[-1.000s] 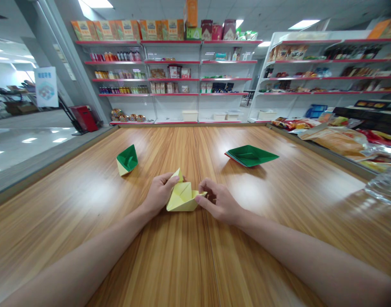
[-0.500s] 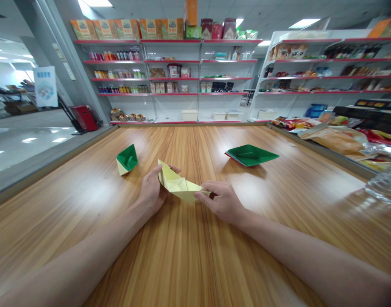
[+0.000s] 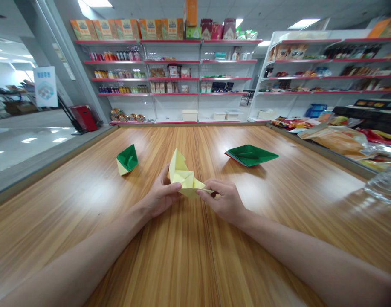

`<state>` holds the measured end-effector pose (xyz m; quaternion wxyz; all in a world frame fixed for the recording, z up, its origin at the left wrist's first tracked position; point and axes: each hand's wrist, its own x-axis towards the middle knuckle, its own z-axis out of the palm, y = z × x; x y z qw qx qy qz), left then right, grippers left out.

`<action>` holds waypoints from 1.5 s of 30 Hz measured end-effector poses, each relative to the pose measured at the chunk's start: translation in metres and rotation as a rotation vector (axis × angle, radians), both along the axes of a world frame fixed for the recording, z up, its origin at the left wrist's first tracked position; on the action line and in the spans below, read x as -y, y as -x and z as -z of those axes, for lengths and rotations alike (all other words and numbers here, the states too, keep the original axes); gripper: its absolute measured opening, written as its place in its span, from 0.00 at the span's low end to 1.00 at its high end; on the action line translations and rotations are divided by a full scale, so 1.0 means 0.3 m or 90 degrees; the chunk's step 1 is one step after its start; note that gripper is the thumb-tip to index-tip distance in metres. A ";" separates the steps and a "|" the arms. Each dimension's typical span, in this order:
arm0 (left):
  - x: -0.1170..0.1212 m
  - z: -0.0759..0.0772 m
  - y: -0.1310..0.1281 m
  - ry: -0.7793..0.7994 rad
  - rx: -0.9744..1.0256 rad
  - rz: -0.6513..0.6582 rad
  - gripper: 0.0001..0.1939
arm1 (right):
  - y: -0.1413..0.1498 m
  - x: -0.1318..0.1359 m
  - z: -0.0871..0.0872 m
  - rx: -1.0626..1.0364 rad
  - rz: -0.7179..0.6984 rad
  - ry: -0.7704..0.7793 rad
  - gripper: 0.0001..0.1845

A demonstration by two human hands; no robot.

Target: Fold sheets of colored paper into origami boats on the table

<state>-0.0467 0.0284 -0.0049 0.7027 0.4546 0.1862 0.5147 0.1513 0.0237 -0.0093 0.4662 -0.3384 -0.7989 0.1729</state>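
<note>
A pale yellow folded paper boat [image 3: 186, 178] is held between both hands, over the middle of the wooden table. My left hand [image 3: 163, 192] grips its left side, the thumb on the near face and the other fingers partly hidden behind the paper. At the other end, my right hand [image 3: 223, 197] pinches the pointed right tip between thumb and fingers. The boat's left end sticks up tall. To the left stands a smaller green and cream folded paper piece [image 3: 127, 160]. A green folded paper boat [image 3: 251, 155] with red and pale edges lies to the right, apart from my hand.
Packaged goods [image 3: 339, 138] lie beyond the table's raised right edge. A clear plastic item [image 3: 385, 185] sits at the right. Shelves [image 3: 172, 79] with boxes and bottles stand behind the wooden table [image 3: 169, 260]. A red box-shaped object [image 3: 84, 118] is on the floor at left.
My left hand has shifted right and its thumb now presses the boat's near side. The boat's left end has swung up and inward. My right hand keeps its pinch nearly in place.
</note>
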 end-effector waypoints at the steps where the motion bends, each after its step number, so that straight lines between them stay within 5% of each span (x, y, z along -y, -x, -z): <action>1: -0.001 0.001 -0.001 -0.001 0.004 -0.001 0.33 | 0.000 0.000 0.000 -0.002 -0.003 -0.003 0.13; 15: -0.018 0.009 -0.019 0.010 -0.003 -0.157 0.22 | 0.004 -0.009 0.021 0.076 -0.100 -0.023 0.13; 19: -0.012 0.011 -0.027 0.005 -0.017 -0.186 0.23 | 0.001 -0.011 0.020 0.102 -0.110 -0.010 0.05; 23: 0.008 0.013 -0.052 -0.058 -0.056 -0.196 0.25 | -0.002 -0.007 0.020 0.122 -0.102 0.000 0.28; 26: 0.031 0.005 -0.074 -0.100 -0.110 -0.164 0.26 | -0.002 0.001 0.022 0.148 -0.128 0.003 0.33; 33: 0.046 -0.009 -0.090 -0.095 -0.094 -0.072 0.35 | -0.001 0.013 0.003 0.125 -0.213 0.057 0.21; 45: 0.029 0.010 -0.078 -0.001 -0.087 -0.100 0.21 | -0.004 0.009 -0.008 0.059 -0.224 0.087 0.15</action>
